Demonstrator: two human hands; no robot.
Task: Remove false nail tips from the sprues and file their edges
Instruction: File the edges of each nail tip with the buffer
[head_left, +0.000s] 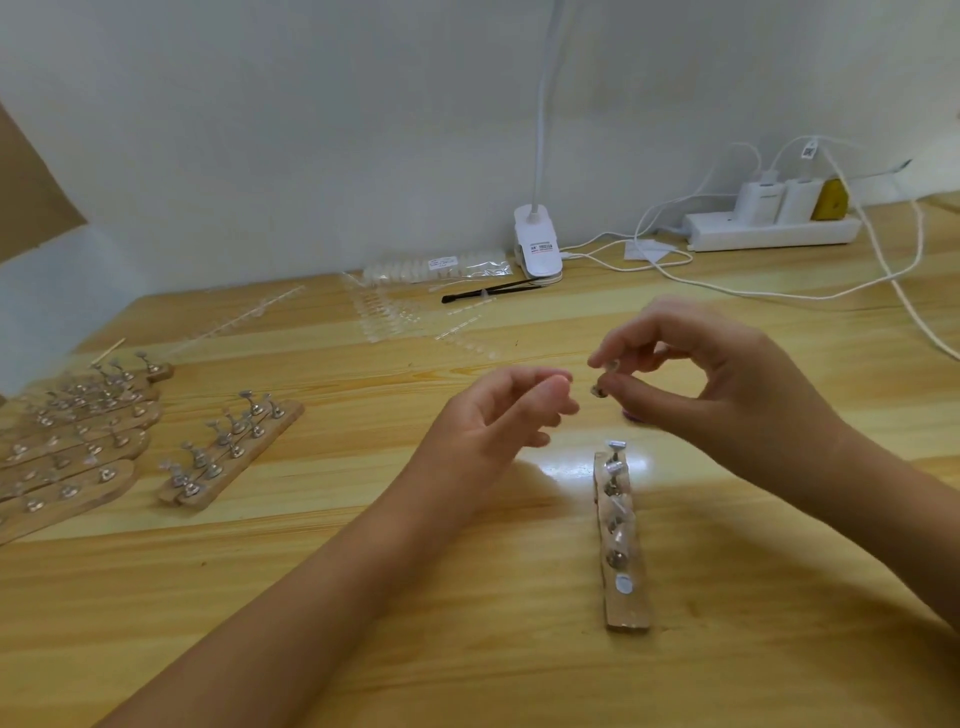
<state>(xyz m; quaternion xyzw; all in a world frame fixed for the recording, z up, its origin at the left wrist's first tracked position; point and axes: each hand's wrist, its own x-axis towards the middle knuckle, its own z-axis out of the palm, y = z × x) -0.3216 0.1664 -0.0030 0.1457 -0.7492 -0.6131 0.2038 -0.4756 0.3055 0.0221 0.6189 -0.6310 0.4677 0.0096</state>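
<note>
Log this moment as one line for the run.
right hand: pinches stand with nail tip | left hand: loose, empty | wooden strip: on table

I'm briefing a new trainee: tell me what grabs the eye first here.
The right hand pinches a small silver metal stand mid-scene, with the left hand loose beside it. Nearer the person lies a narrow wooden strip of silver stands; a pile of similar strips sits far left.

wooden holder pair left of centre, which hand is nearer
Left. The left hand is just right of the wooden holder pair; the right hand, pinching a small metal stand, is farther right.
</note>
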